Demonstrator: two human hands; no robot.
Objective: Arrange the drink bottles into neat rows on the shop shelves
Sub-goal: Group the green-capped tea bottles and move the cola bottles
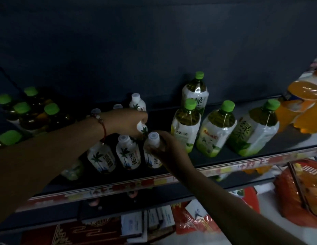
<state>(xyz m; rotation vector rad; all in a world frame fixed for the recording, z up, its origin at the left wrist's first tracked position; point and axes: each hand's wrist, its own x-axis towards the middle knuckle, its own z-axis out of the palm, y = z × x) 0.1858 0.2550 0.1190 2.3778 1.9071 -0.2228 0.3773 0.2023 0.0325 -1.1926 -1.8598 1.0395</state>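
Observation:
Small white-capped coconut drink bottles stand on a dark shelf [207,160]. My left hand [126,122] reaches over them and grips one tilted white bottle [142,129] near its top. My right hand [165,147] wraps the neck and shoulder of the front-row bottle [153,147] at the right end. Two more white bottles [101,157] [128,152] stand upright to its left. Others stand behind, one [137,102] clearly seen. Large green-capped tea bottles [186,124] [217,129] [253,128] stand to the right, one more [195,91] behind them.
A dark cluster of green-capped bottles [30,112] fills the shelf's left end. A pack of orange drink bottles [302,106] lies at the far right. The shelf edge carries a red price strip [136,184]. Red packages and white boxes [136,225] sit below.

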